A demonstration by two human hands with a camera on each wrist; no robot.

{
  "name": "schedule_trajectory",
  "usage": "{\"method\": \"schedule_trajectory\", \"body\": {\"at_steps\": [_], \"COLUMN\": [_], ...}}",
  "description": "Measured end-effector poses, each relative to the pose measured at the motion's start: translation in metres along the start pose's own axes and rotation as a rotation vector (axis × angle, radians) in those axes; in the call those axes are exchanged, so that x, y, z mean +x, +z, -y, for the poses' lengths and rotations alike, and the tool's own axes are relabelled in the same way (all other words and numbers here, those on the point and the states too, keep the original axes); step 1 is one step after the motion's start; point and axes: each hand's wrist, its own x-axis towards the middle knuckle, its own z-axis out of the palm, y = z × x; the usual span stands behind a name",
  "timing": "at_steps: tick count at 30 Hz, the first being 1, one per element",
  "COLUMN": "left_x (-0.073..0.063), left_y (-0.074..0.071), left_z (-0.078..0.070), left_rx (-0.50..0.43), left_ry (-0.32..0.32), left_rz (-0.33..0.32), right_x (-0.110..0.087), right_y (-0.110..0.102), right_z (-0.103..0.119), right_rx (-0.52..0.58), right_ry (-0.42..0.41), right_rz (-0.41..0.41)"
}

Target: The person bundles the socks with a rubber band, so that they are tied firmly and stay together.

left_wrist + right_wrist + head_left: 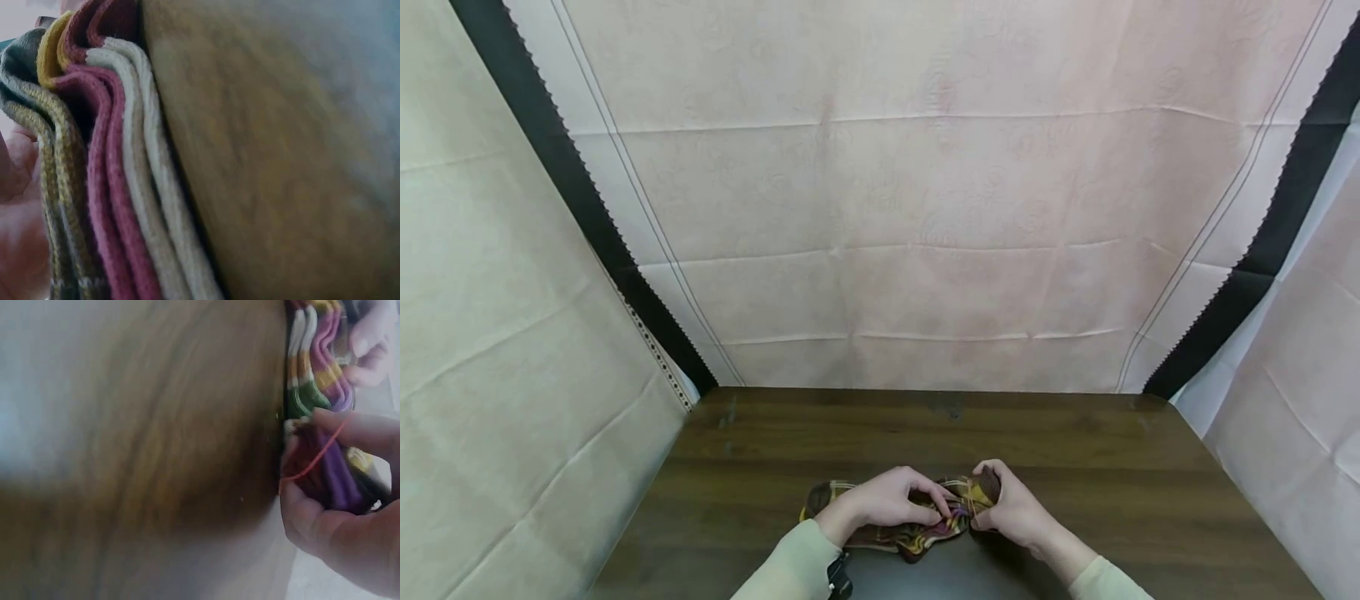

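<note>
A bundle of striped knit socks (910, 542) lies on the table, its folded layers in pink, cream and olive filling the left of the left wrist view. My left hand (895, 498) reaches over the middle of the socks, thumb and fingers bent and pinching the fabric. At the bundle's right end, my right hand (1011, 508) grips a gathered part between thumb and fingers. In the right wrist view, a thin red band (317, 459) crosses that purple and dark red end, between the fingers and thumb. My right palm hides part of the end.
The brown wooden table (865, 433) stretches ahead to its far edge. Pale cloth sheets (925, 208) with dark trim hang behind it and on both sides. A dark strap (839, 577) shows by my left wrist.
</note>
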Motion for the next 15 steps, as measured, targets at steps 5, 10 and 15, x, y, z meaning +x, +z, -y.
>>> {"method": "schedule_trajectory", "body": {"at_steps": [5,10,15], "left_x": [0.001,0.001,-0.013], "left_y": [-0.002,-0.004,-0.02], "left_z": [0.0,-0.002,-0.012], "left_rx": [0.03,0.043,0.098], "left_ry": [-0.005,0.002,0.078], "left_rz": [-0.028,-0.017,0.03], "right_x": [0.002,0.002,-0.002], "right_y": [0.005,0.003,-0.028], "right_z": [0.0,-0.003,-0.008], "right_rx": [0.012,-0.132,-0.189], "right_ry": [0.01,-0.034,-0.071], "right_rz": [-0.093,-0.14,0.002]}}
